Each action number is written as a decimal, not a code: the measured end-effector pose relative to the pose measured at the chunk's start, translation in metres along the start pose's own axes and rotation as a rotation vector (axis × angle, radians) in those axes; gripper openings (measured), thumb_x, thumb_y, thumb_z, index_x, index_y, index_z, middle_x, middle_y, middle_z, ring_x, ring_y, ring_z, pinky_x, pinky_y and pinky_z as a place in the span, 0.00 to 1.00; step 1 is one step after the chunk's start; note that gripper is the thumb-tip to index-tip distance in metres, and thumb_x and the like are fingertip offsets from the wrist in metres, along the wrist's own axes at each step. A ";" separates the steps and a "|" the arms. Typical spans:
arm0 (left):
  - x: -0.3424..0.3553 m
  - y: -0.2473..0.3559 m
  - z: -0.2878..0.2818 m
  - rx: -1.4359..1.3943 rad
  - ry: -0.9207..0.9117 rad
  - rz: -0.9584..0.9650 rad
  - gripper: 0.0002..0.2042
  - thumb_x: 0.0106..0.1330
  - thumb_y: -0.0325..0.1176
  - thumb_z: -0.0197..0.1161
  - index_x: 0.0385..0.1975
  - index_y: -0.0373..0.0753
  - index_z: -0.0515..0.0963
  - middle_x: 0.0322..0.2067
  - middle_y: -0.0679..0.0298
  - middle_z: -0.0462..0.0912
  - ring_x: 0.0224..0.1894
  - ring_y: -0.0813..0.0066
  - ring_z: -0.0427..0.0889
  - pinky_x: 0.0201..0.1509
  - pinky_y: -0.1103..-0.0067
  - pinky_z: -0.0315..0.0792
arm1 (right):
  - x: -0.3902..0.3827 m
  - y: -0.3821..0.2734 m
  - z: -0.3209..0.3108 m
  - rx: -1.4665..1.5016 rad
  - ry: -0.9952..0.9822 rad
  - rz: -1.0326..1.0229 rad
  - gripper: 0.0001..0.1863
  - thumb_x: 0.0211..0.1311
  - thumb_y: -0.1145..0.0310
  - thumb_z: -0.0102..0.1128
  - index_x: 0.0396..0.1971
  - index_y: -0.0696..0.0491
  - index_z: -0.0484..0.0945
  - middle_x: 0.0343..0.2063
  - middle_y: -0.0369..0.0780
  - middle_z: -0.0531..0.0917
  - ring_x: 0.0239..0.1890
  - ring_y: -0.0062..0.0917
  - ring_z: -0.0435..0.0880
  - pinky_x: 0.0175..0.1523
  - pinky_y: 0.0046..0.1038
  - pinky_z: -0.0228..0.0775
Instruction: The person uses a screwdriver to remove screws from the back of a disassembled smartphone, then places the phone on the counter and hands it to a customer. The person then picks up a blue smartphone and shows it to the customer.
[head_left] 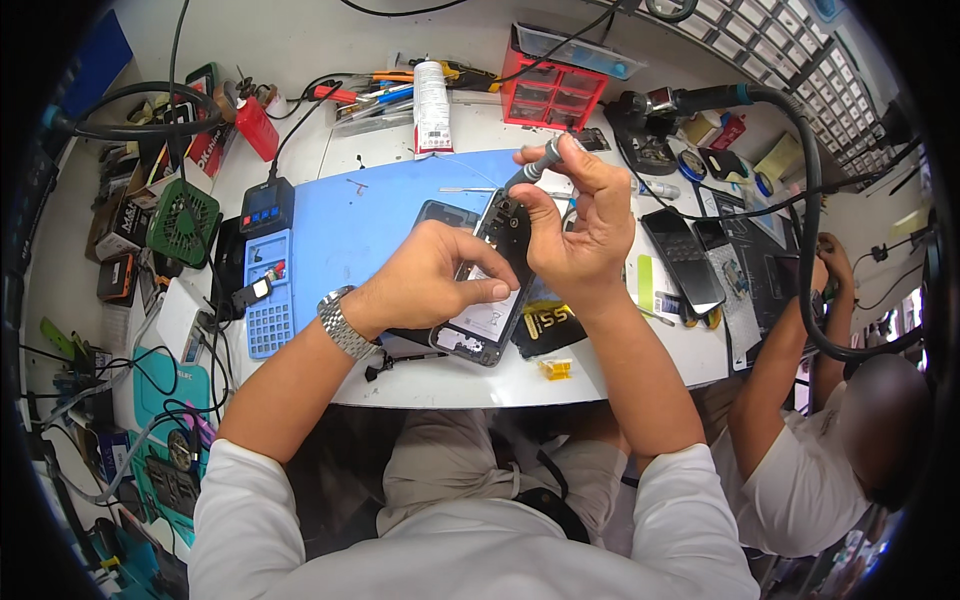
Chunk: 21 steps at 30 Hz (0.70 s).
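My left hand [425, 280], with a metal-band watch at its wrist, is closed on the side of an opened phone [515, 232], thumb over its inside. The phone's dark frame, small screws or fittings and a pale battery [488, 316] lie exposed. From above, my right hand [590, 225] pinches a grey screwdriver [537, 168] between thumb and fingers, slanted down at the phone's upper end. Whether its tip sits on a screw is too small to tell. Behind the phone, a dark flat phone panel [447, 213] lies partly hidden on the blue mat [345, 215].
Left of the mat are a blue parts tray [268, 322] and a black powered box [267, 205]. A white tube [432, 105] and red drawers [553, 95] stand behind. Phones [685, 258] lie rightward, near a thick black hose [808, 200] and a co-worker's arm [775, 385].
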<state>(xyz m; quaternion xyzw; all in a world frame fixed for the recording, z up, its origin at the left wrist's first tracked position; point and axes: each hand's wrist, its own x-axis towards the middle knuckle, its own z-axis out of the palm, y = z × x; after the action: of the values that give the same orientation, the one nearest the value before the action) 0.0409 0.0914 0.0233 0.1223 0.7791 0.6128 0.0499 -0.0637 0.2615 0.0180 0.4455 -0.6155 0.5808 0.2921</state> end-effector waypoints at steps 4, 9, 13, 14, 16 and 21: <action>0.000 -0.003 0.000 0.019 -0.001 -0.016 0.07 0.65 0.27 0.75 0.40 0.35 0.92 0.36 0.58 0.93 0.39 0.76 0.87 0.50 0.75 0.80 | -0.003 0.004 -0.001 0.130 0.013 -0.040 0.33 0.60 0.87 0.74 0.59 0.58 0.63 0.44 0.45 0.80 0.43 0.27 0.88 0.48 0.27 0.85; 0.001 -0.006 0.002 -0.100 0.042 -0.017 0.06 0.65 0.26 0.75 0.40 0.34 0.91 0.36 0.61 0.92 0.40 0.78 0.86 0.50 0.76 0.79 | -0.004 0.005 0.000 0.122 0.003 0.028 0.34 0.61 0.89 0.71 0.60 0.57 0.60 0.48 0.47 0.78 0.45 0.27 0.87 0.48 0.26 0.86; 0.003 -0.009 -0.004 -0.131 0.136 0.042 0.06 0.66 0.24 0.75 0.41 0.32 0.89 0.38 0.63 0.91 0.42 0.80 0.84 0.51 0.77 0.79 | -0.001 0.000 0.000 0.230 0.080 0.087 0.39 0.64 0.90 0.67 0.67 0.52 0.53 0.49 0.51 0.80 0.48 0.30 0.88 0.53 0.30 0.88; 0.004 -0.010 -0.006 -0.144 0.158 0.047 0.07 0.67 0.24 0.75 0.42 0.32 0.88 0.39 0.64 0.91 0.42 0.81 0.84 0.51 0.78 0.78 | 0.000 -0.002 -0.001 0.254 0.118 0.068 0.39 0.64 0.90 0.67 0.67 0.53 0.54 0.49 0.50 0.79 0.48 0.29 0.87 0.50 0.28 0.89; 0.004 -0.011 -0.009 -0.206 0.202 0.028 0.08 0.67 0.24 0.76 0.42 0.31 0.87 0.39 0.65 0.90 0.43 0.82 0.83 0.51 0.79 0.78 | 0.000 -0.005 -0.003 0.295 0.152 0.076 0.39 0.63 0.90 0.68 0.67 0.54 0.54 0.49 0.51 0.78 0.47 0.28 0.86 0.46 0.26 0.89; 0.002 -0.011 -0.015 -0.282 0.242 0.015 0.09 0.67 0.24 0.76 0.43 0.31 0.86 0.41 0.67 0.89 0.45 0.84 0.82 0.52 0.80 0.78 | -0.004 -0.011 -0.006 0.307 0.032 0.029 0.39 0.67 0.87 0.67 0.69 0.53 0.53 0.49 0.53 0.79 0.46 0.30 0.86 0.49 0.35 0.91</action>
<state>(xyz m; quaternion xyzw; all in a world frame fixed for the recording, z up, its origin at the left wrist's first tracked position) 0.0337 0.0758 0.0160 0.0453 0.6849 0.7266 -0.0319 -0.0534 0.2685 0.0207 0.4666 -0.5211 0.6793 0.2220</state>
